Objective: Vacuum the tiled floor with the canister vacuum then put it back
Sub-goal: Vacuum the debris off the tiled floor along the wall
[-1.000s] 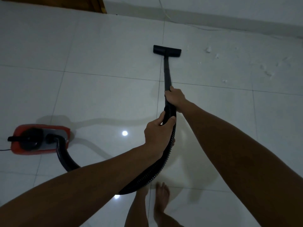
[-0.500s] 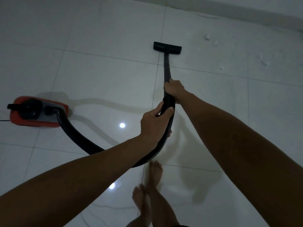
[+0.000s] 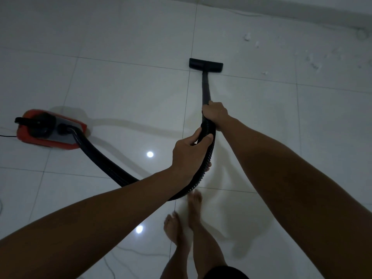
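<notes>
Both my hands clenched: right hand (image 3: 215, 115) on wand (image 3: 205, 88), left hand (image 3: 189, 156) on hose (image 3: 208, 150). Floor head (image 3: 205, 65) pulled back toward me; crumbs (image 3: 314, 61) at 2 o'clock remain, canister (image 3: 50, 130) trailing at 9.

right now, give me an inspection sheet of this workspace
surface: glossy white tiled floor, two lamp reflections.
job's things: red canister vacuum on floor at left; black hose curves to wand; floor head flat on tile.
clutter: white debris bits beyond and right of the head.
grips: left hand shut on hose; right hand shut on wand.
cables: power cord leaves the canister leftward; thin cable by the wall.
surroundings: white wall base; bare feet behind hose.
</notes>
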